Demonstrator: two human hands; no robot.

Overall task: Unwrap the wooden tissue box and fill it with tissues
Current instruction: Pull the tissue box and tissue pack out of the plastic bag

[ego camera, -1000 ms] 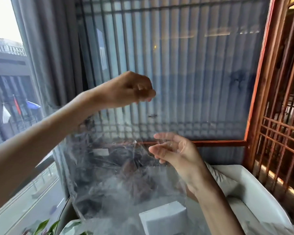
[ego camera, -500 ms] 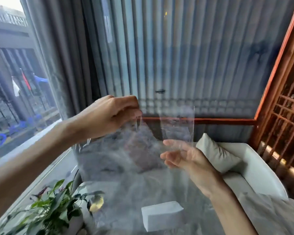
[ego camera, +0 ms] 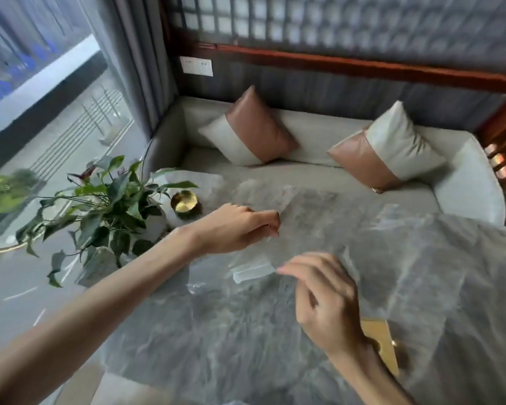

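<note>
**Clear wrap comes down from eye level to the table**

A second ago the clear plastic wrap point(ego camera: 319, 229) was held up in front of the window slats; now the view has dropped and the sheet hangs low over the grey marble table point(ego camera: 216, 331), so the wrap looks to be off the box and on its way to being set aside. Going left to right: a potted plant point(ego camera: 105, 206) stands at the table's left edge, and just beside it sits a small brass bowl point(ego camera: 184, 201), which looks empty, though blur makes that uncertain. The left hand point(ego camera: 234, 226) is closed, fingertips pinched on the wrap's upper edge. The right hand point(ego camera: 324, 299), nearer the camera, pinches a folded strip of the wrap between thumb and fingers. Behind it a yellowish corner point(ego camera: 377, 340) shows, possibly the wooden tissue box, but that cannot be told. No tissues are in view, so by my reading filling has not begun
</note>
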